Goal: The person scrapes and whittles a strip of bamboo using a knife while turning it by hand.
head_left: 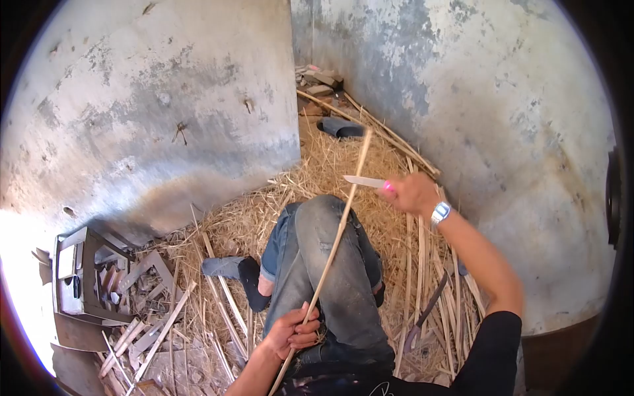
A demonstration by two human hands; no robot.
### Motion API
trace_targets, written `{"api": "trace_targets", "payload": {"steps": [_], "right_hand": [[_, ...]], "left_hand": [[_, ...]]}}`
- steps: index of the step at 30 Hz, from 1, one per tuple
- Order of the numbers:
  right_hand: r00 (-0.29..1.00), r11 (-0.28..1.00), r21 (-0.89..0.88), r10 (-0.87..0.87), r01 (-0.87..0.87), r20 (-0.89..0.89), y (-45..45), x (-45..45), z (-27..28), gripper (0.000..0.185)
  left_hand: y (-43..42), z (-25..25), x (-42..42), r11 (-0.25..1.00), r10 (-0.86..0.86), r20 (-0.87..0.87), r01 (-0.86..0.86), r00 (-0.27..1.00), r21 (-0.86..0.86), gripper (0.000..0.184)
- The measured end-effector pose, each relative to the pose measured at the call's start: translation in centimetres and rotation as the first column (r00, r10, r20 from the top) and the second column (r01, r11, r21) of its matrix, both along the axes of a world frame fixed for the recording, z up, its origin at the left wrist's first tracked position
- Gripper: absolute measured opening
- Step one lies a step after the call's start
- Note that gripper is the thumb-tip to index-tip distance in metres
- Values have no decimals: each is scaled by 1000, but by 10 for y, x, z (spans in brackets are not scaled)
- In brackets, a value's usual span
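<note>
Plainly, left fingers [305, 326] clasp a slender, knotted stick [328, 263], right fingers [404, 187] a flat, pointed knife [367, 181].

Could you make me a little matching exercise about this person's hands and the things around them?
Column one
1. Left hand
2. Right hand
3. Wristwatch
4. Long dark blade

Column two
A. silvery, strapped on
B. gripping the thin stick at its lower part
C. lying unheld at lower right
D. holding the pink-handled knife

Right pairs: 1-B, 2-D, 3-A, 4-C
</note>
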State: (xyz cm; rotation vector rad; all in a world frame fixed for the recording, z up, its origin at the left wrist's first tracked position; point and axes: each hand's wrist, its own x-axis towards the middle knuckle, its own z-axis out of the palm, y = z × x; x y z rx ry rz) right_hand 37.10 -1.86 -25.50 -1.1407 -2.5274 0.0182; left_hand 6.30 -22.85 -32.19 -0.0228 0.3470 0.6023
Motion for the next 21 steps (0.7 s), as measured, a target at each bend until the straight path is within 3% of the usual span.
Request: {"api": "trace_targets", "payload": {"steps": [4,7,10,11,13,14,18,21], "right_hand": [[995,999,12,-53,52,87,-18,-30,7,45],[990,995,-75,77,-69,114,-22,-34,-4,48],[983,960,-216,-181,180,15,53,3,15,62],[986,964,-204,-168,168,21,46,-2,13,62],[994,998,57,6,-12,112,-10,-29,9,62],[985,997,35,68,-74,160,-22,-30,9,60],[970,991,55,-134,125,204,54,18,20,59],[977,993,78,-97,84,187,26,-1,1,57]], "left_hand": [[12,-1,9,1000,8,56,-8,998,11,36],[9,-1,2,1000,-17,44,16,999,19,37],[16,2,5,999,27,76,-24,997,-31,38],[19,0,7,1000,9,87,-7,996,-18,38],[20,-4,8,1000,-21,98,22,995,-7,38],[16,-7,9,999,-15,48,14,999,30,38],[12,7,-2,999,-27,-27,26,999,-23,39],[12,-4,-1,999,-39,-11,39,999,25,38]]}}
